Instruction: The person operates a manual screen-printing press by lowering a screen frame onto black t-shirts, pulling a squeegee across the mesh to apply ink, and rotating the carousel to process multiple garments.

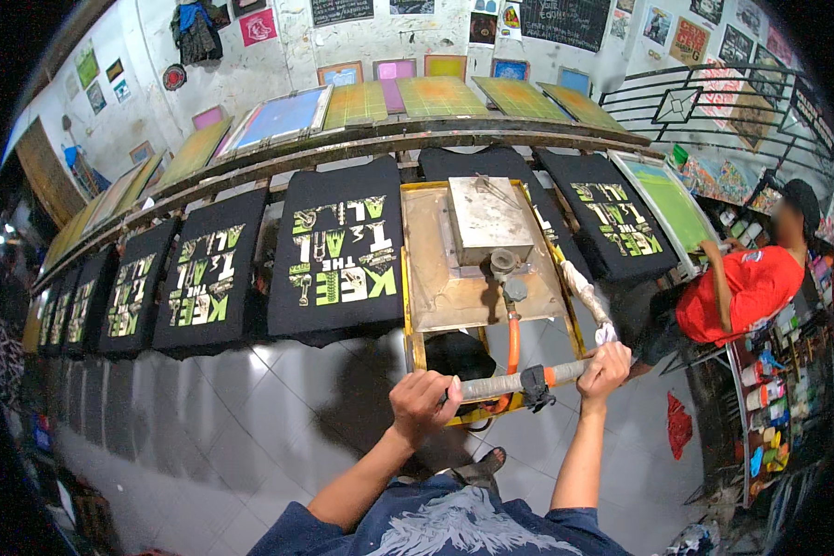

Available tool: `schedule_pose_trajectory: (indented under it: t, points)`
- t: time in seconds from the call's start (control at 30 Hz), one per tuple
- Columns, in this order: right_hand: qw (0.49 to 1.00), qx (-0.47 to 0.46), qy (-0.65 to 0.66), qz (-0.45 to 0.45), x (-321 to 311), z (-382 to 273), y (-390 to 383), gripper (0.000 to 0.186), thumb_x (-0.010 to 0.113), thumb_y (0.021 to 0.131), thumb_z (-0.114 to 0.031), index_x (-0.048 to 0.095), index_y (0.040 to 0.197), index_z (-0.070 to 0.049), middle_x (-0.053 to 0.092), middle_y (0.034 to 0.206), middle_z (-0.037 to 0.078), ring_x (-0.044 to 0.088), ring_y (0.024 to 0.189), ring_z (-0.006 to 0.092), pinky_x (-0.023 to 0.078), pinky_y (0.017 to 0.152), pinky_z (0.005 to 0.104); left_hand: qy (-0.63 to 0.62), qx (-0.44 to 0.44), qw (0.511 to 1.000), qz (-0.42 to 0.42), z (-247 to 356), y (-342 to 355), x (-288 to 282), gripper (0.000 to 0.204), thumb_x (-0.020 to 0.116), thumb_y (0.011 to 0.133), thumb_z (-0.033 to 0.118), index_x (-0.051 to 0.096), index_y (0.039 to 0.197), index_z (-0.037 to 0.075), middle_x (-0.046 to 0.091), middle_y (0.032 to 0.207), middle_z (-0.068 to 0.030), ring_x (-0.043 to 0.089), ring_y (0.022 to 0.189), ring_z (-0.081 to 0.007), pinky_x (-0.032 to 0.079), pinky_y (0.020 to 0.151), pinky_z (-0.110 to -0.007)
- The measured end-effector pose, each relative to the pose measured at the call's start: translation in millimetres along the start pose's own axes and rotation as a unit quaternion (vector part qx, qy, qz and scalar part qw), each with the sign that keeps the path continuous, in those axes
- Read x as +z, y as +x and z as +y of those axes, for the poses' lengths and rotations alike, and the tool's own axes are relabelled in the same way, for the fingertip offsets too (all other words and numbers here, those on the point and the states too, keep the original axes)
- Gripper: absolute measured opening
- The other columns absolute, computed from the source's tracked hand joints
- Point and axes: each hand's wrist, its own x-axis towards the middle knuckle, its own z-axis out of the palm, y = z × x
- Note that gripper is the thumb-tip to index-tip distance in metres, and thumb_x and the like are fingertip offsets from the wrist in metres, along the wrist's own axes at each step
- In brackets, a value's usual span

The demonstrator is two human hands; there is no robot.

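Observation:
My left hand (425,404) and my right hand (605,375) are wrapped round opposite ends of a grey bar handle (493,387) with black and orange wrappings. The handle belongs to a wheeled-looking yellow frame (404,287) carrying a flat metal heater plate (440,306) with a steel box (489,213) on top. An orange hose (512,347) runs down from a fitting on it, and a white wrapped pipe (584,292) lies along the right side. The heater is over the row of platens, between black T-shirts (334,213) (607,259) with green and white prints, partly hiding one.
More printed shirts (208,315) curve away leftward. Screens (361,100) line a rack behind them. At the right a co-worker in red (741,287) holds a green screen (667,208) beside a trolley (741,426) of containers. A red cloth (676,426) lies on the tiled floor (250,445).

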Motion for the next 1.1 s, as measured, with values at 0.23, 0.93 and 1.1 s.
schedule_pose_trajectory:
  t: [0.23,0.93,1.1]
  points:
    - [1.0,0.004,0.008,-0.019,0.6,6.2,-6.5,0.038,0.045,0.096,-0.015,0.054,0.062,-0.003,0.052,0.065,0.015,0.051,0.065,0.0347,0.037,0.068,0.0452,0.016,-0.012,1.0,0.004,-2.6,-6.0,-0.5,0.014,0.074,0.081,0.012,0.062,0.073,0.011,0.054,0.066,-0.0038,0.055,0.058,-0.0237,0.043,0.054,-0.038]
    - [0.956,0.017,0.084,-0.282,-39.9,25.0,34.5,0.037,0.077,0.084,-0.028,0.055,0.068,-0.003,0.058,0.07,0.016,0.057,0.067,0.0383,0.043,0.06,0.0466,0.088,-0.04,0.992,0.076,11.7,0.3,9.8,0.025,0.075,0.079,0.014,0.057,0.062,0.01,0.055,0.059,-0.0073,0.058,0.053,-0.0278,0.049,0.054,-0.039]
    - [0.981,0.01,0.036,-0.19,-23.3,31.8,11.8,0.038,0.073,0.086,-0.029,0.055,0.063,-0.006,0.058,0.064,0.015,0.058,0.063,0.036,0.041,0.059,0.0479,0.075,-0.108,0.991,0.024,27.5,-1.9,-2.6,0.026,0.074,0.085,0.015,0.059,0.066,0.008,0.059,0.064,-0.0103,0.061,0.06,-0.0316,0.05,0.061,-0.042]
